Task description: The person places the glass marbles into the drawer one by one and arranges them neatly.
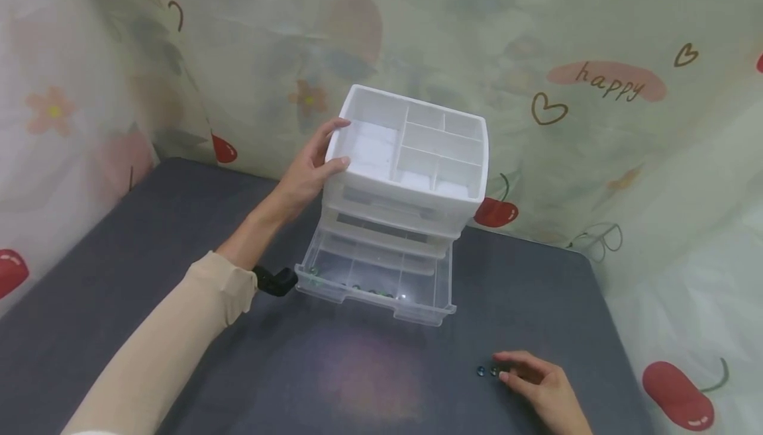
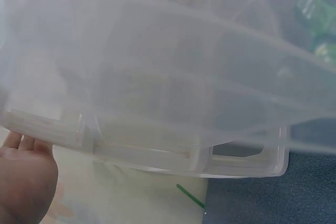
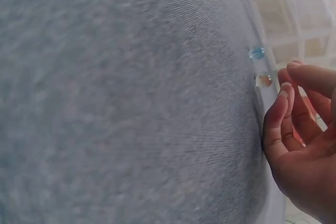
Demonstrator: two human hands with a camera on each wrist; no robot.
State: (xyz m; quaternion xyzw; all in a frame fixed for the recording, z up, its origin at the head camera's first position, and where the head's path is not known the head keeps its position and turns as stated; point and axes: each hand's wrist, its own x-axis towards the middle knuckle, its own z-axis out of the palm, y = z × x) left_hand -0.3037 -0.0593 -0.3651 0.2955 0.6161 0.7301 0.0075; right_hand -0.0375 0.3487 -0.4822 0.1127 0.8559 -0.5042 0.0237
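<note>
My left hand point(image 1: 310, 163) grips the left side of a white drawer organizer point(image 1: 411, 203), thumb and fingers at its upper rim. The bottom clear drawer point(image 1: 426, 316) is pulled out, with several glass marbles point(image 1: 372, 292) along its front. In the left wrist view that hand point(image 2: 26, 177) shows at the organizer's edge. On the table at the right, my right hand point(image 1: 542, 385) has its thumb and fingers slightly bent and apart beside a marble point(image 1: 494, 371). A blue marble point(image 1: 481, 371) lies just left of it. The right wrist view shows both marbles point(image 3: 263, 81) in front of the fingertips.
The organizer's top tray point(image 1: 372, 147) is divided into several compartments. Beneath everything is a dark grey tabletop point(image 1: 524, 296). A printed curtain point(image 1: 429, 38) hangs behind and at both sides. The black wrist camera point(image 1: 277, 281) sits close to the drawer's left front corner.
</note>
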